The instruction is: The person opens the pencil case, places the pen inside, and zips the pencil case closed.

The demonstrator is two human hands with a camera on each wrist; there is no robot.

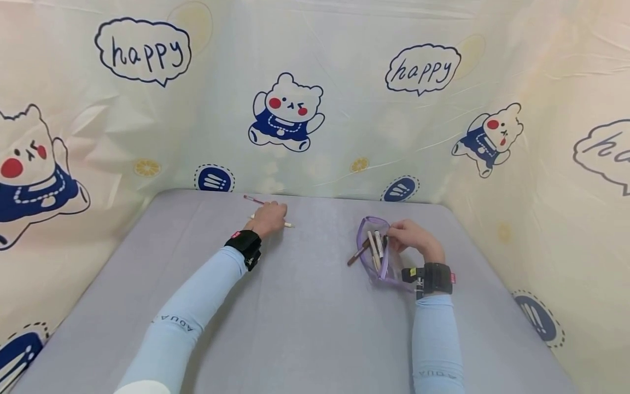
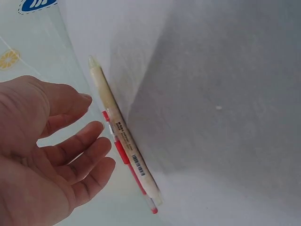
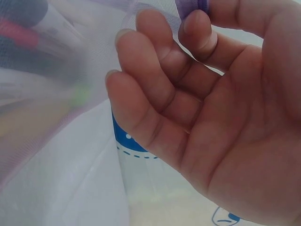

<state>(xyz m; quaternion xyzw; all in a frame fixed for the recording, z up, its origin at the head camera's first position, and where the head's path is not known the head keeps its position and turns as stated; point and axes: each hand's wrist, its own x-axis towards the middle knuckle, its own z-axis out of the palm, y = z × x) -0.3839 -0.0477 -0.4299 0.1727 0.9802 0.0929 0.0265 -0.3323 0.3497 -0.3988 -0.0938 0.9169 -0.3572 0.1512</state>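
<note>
My left hand reaches to the far left part of the table, over a cream pen and a thin red pen. In the left wrist view those two lie side by side, and the loosely bent fingers and thumb stay apart from them. At the right, my right hand pinches the purple edge of a mesh pencil pouch between thumb and index finger. Several pens stick up inside the pouch. A brown pen slants out over its left side.
The grey table ends at a curtain printed with bears, which hangs behind it and along both sides. Each wrist wears a black strapped camera.
</note>
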